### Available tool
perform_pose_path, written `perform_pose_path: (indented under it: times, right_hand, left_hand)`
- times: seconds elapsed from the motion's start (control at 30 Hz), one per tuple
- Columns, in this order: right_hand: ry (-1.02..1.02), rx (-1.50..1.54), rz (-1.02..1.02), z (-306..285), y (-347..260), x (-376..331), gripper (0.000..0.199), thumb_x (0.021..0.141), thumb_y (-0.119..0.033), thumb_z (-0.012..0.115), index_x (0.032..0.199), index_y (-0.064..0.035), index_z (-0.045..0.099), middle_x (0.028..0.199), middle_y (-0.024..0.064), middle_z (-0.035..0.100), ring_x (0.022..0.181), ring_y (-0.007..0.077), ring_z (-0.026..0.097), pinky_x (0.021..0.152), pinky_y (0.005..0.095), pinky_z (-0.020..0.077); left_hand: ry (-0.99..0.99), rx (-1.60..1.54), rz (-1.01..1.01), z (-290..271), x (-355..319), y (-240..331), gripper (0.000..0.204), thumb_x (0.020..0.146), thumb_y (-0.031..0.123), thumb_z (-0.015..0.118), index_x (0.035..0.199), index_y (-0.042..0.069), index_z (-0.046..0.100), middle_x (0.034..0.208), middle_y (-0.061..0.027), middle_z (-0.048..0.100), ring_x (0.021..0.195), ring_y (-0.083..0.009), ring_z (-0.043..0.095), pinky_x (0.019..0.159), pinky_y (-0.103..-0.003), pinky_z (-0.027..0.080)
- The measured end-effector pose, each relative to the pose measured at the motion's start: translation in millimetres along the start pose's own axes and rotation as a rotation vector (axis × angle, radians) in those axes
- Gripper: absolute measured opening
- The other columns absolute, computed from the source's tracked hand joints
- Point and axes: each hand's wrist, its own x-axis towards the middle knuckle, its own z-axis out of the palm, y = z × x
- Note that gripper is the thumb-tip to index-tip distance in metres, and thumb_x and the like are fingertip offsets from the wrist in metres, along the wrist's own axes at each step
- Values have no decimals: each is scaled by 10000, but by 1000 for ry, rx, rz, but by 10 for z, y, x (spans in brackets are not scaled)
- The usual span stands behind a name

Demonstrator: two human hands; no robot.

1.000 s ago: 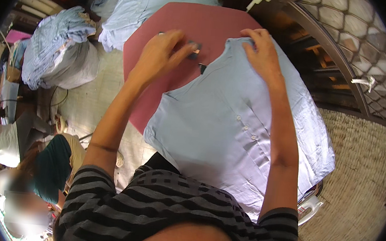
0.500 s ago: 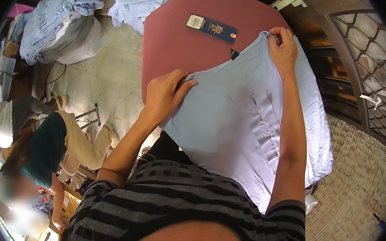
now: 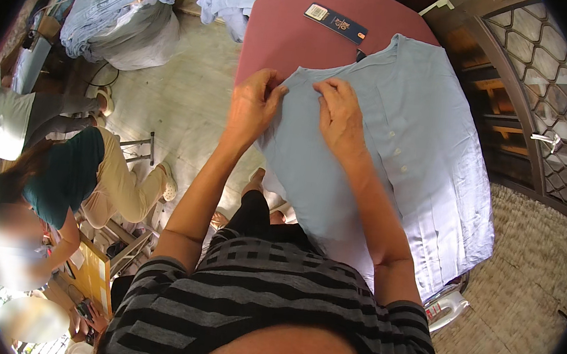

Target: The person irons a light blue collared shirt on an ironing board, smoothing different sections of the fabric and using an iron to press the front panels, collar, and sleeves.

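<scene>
A light blue buttoned shirt [image 3: 368,130] lies spread over the red padded board [image 3: 276,28] and hangs off its near side toward me. At the shirt's left shoulder edge, my left hand [image 3: 252,107] is closed, thumb and fingertips pinching the cloth. My right hand [image 3: 342,118] rests over the upper left part of the shirt, fingers loosely bent and thumb apart, holding nothing. Small white buttons run down the middle of the shirt. A dark blue tag [image 3: 337,23] lies flat on the board beyond the neckline, joined to a small black piece at the collar.
Blue garments are heaped in a bundle [image 3: 126,15] at the far left, with more blue cloth [image 3: 235,1] behind the board. A person in a dark green top [image 3: 61,171] bends at a wooden table on the left. A metal lattice gate [image 3: 541,85] stands at right.
My right hand has let go of the shirt's collar and moved left and nearer, beside my left hand. The shirt now lies flatter. My view has shifted a little.
</scene>
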Motion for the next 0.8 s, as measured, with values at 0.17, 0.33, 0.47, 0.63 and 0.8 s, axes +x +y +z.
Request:
perform_pose_path:
  times: [0.17,0.33,0.47,0.63,0.8]
  right_hand:
    - [-84,-78,103,-6,-131,164,218,862,-96,668,1076,-63,650,1018,114,585,981,316,594,813,401,504]
    - [7,-73,137,65,-108,161,220,879,-104,639,1097,-81,633,1045,122,581,989,325,594,811,421,497]
    - [95,83,81,-193,-283,-196,226,869,-64,615,1094,-84,620,1084,136,570,1018,341,575,875,449,472]
    - [28,70,315,-881,-447,-1185,339,813,-38,681,1144,-78,618,1184,138,565,1091,336,565,965,421,448]
    - [292,-672,796,-2309,-176,-2484,511,872,-151,685,1329,-44,485,1353,186,483,1262,377,465,1079,485,367]
  left_hand:
    - [47,116,102,-5,-190,-88,248,812,27,716,1042,19,623,870,-125,685,744,-288,651,646,-372,513]
    - [126,326,298,37,-247,-35,285,819,23,702,1090,46,618,1118,-121,644,996,-313,615,833,-419,482]
    - [-157,530,378,208,-407,140,453,908,281,637,1301,68,573,1479,-155,447,1390,-359,369,1096,-509,287]
    - [-303,771,389,374,-371,255,636,940,419,566,1456,66,453,1595,-148,300,1488,-383,200,1157,-550,140]
    - [-494,387,677,924,-453,835,627,952,369,563,1484,71,416,1611,-152,264,1494,-383,196,1160,-552,123]
